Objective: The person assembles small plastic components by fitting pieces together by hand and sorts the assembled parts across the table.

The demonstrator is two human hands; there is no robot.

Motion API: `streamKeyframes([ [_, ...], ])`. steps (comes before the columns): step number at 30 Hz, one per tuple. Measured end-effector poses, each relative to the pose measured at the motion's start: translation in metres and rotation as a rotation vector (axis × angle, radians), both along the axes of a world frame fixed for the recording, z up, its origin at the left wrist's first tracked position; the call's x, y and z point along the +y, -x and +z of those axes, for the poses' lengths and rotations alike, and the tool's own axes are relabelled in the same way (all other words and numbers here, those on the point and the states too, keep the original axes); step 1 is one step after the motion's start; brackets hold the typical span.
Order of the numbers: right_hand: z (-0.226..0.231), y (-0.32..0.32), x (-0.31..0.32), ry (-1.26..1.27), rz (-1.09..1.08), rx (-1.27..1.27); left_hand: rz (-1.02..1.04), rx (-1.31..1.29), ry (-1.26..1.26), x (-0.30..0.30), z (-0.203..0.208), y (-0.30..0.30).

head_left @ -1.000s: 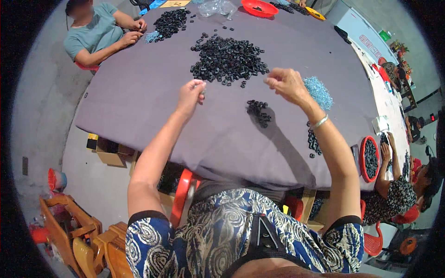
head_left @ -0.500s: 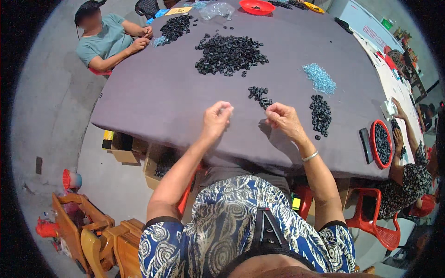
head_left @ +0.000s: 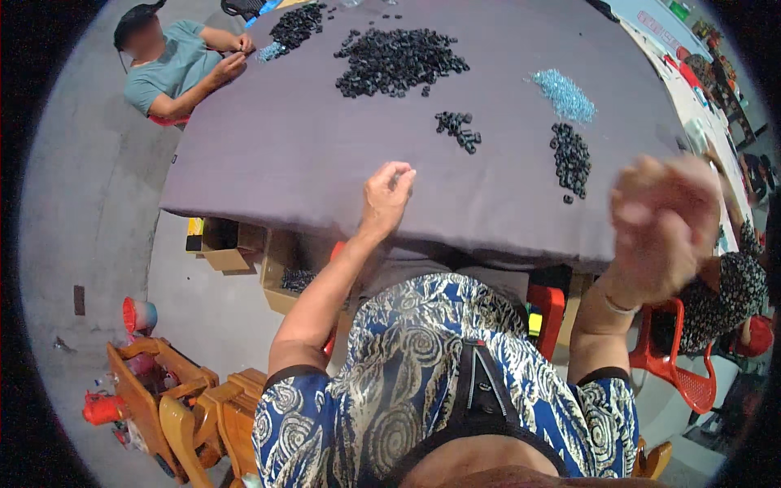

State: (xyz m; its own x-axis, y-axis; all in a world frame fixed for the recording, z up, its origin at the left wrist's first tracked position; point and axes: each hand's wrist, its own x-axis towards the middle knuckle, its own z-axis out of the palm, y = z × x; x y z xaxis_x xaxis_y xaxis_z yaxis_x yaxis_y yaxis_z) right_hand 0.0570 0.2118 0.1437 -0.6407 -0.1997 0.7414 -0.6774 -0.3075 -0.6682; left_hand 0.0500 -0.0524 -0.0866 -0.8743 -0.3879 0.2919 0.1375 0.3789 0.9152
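Note:
My left hand point(head_left: 386, 198) is over the near part of the cloth-covered table point(head_left: 268, 163), thumb and fingertips pinched together. Whatever sits in that pinch, if anything, is too small to make out. My right hand point(head_left: 663, 224) is raised at the right, close to the camera and smeared by motion, so its fingers cannot be read. A small cluster of black plastic pieces point(head_left: 460, 132) lies beyond my left hand, to its right. Left of my right hand is a longer pile of black parts point(head_left: 571, 159), with a heap of small light-blue pieces point(head_left: 563, 95) behind it.
A large heap of black parts point(head_left: 399, 63) covers the far middle of the table. At the far left a person point(head_left: 175, 65) handles small parts; another person point(head_left: 708, 297) sits at the right, partly hidden. Red plastic chairs point(head_left: 679, 362), cardboard boxes point(head_left: 281, 276) and wooden furniture point(head_left: 195, 407) stand around.
My right hand has left the small black cluster and swung up and right, covering the red basin. My left hand stays pinched in nearly the same place. The view has tilted down.

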Motion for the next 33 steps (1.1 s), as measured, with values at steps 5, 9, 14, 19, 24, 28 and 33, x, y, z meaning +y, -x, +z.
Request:
streamKeyframes([
  [5,0.048,0.012,0.018,-0.329,0.295,0.344,-0.025,0.004,-0.134,-0.002,-0.008,0.002],
  [9,0.043,0.019,0.067,-0.318,0.263,0.285,-0.019,-0.006,-0.064,-0.001,-0.007,0.001],
  [14,0.038,0.025,0.06,-0.301,0.226,0.245,-0.022,0.018,-0.086,0.002,-0.005,-0.001],
  [19,0.032,0.038,0.106,-0.287,0.2,0.228,-0.024,0.001,-0.086,0.004,-0.006,-0.01],
  [24,0.038,0.024,0.075,-0.28,0.166,0.231,-0.019,0.001,-0.051,0.006,-0.007,-0.004],
  [28,0.035,0.028,0.047,-0.313,0.148,0.285,-0.019,0.057,-0.056,-0.003,-0.009,0.006],
  [33,0.029,0.024,0.088,-0.36,0.077,0.408,-0.007,-0.031,0.037,-0.005,-0.001,0.009],
])
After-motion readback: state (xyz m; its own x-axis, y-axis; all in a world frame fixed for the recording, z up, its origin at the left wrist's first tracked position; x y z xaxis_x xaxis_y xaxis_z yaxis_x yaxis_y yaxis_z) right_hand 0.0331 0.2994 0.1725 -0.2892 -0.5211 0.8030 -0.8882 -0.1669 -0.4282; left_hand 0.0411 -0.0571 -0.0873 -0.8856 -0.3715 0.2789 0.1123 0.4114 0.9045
